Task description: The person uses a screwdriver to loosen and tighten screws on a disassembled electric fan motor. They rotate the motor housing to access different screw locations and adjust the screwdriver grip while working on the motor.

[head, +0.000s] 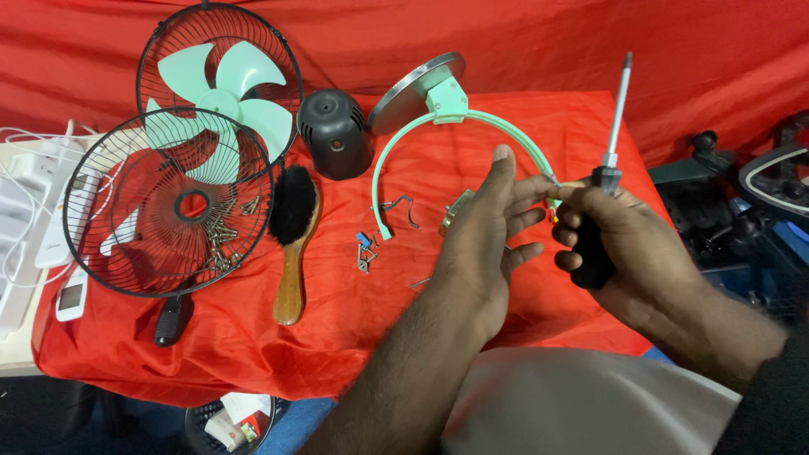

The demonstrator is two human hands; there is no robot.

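My right hand point(624, 248) grips a black-handled screwdriver point(608, 173) with its metal shaft pointing up. My left hand point(489, 236) is beside it, fingers apart, its fingertips touching a small part at the end of a mint-green curved fan bracket point(421, 131). The bracket arcs over the red cloth point(354, 337) and joins a round silver base point(413, 88) at the back.
At the left lie two black wire fan guards point(173, 215), one holding the mint-green fan blade point(223, 97) and the other several loose screws. A black motor cover point(335, 133), a wooden brush point(293, 244), small clips point(365, 250), and a white power strip point(34, 194) are also in view.
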